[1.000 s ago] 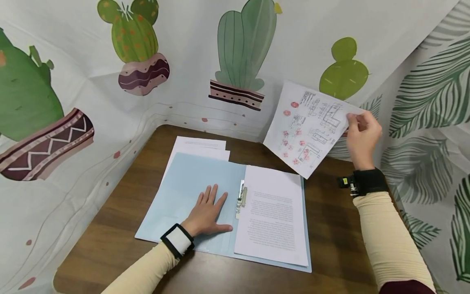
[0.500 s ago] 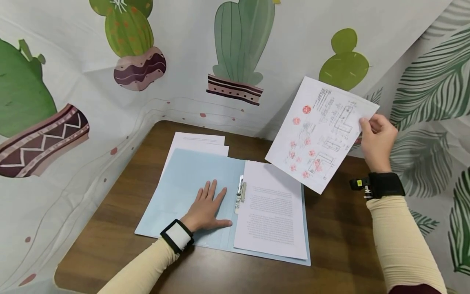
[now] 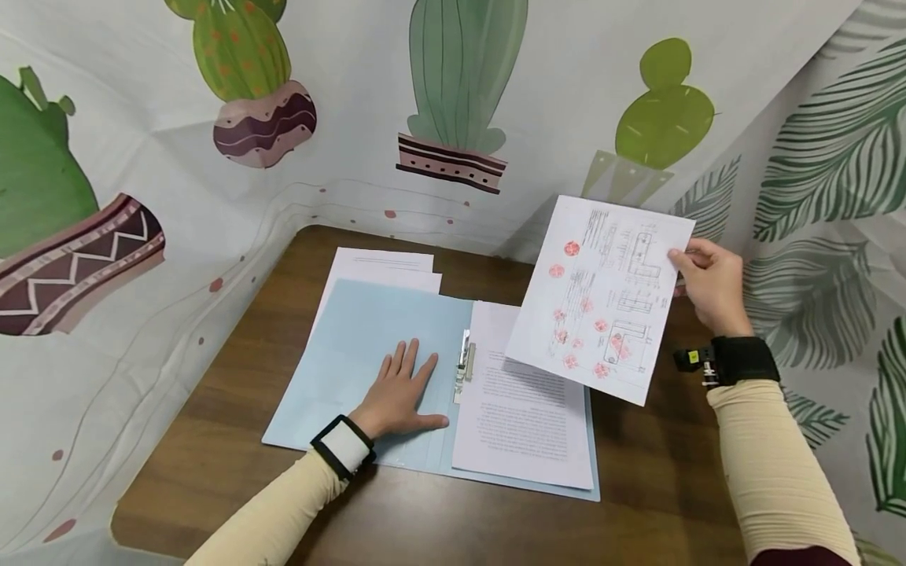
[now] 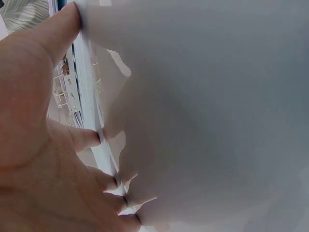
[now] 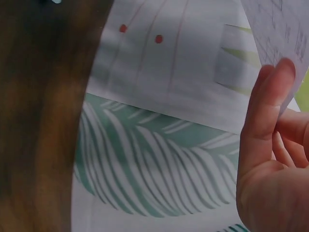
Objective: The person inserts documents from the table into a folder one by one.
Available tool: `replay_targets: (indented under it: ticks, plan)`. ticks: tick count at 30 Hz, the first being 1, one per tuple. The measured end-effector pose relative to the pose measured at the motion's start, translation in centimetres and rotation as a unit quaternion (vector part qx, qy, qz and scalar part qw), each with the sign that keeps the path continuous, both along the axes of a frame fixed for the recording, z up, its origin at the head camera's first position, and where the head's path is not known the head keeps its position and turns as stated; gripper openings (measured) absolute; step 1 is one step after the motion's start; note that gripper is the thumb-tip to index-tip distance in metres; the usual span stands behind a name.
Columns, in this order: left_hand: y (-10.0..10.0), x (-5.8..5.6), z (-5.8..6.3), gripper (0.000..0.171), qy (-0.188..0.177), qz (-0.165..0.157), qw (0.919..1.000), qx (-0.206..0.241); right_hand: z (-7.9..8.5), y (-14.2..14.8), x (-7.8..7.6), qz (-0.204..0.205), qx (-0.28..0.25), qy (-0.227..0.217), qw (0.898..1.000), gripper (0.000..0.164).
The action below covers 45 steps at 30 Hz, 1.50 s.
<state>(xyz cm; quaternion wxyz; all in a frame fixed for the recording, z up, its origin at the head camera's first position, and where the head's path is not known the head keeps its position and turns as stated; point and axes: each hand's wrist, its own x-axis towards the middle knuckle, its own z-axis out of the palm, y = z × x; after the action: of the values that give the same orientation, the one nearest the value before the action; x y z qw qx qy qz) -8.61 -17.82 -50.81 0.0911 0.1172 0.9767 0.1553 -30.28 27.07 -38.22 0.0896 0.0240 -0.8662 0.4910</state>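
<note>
A light blue folder lies spread flat, with a metal lever clip along its spine and printed sheets on its right side. My left hand rests flat on the left cover, fingers spread; the left wrist view shows its fingertips touching the glossy cover. Between thumb and fingers, my right hand pinches the right edge of a sheet of paper bearing line drawings and red stamps. Tilted in the air, that sheet partly covers the folder's printed pages. The right wrist view shows the right hand gripping the paper.
Two white sheets stick out from under the folder's far left edge. The brown wooden table has rounded corners. A white cloth printed with cacti and leaves hangs behind and to the right of it.
The stamped sheet first moved right with my right hand, then came down and back left over the folder's right pages. The left hand stays on the cover; the head view has tilted slightly.
</note>
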Motion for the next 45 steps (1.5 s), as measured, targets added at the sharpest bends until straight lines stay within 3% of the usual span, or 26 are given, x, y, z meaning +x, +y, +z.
replay_targets:
  ticks: [17, 36, 45]
  plan:
    - [0.2, -0.2, -0.4, 0.113, -0.007, 0.004, 0.9999, -0.011, -4.6, -1.3, 0.9, 0.098, -0.004, -0.127, 0.987, 0.040]
    - [0.0, -0.3, -0.3, 0.112, -0.014, 0.007, 0.9998, -0.014, -8.6, -4.1, 2.6, 0.143, -0.028, -0.174, 0.974, 0.036]
    - [-0.1, -0.4, -0.4, 0.111, -0.008, 0.003, 0.9999, -0.008, -10.3, -5.4, 3.4, 0.146, -0.030, -0.189, 0.971, 0.036]
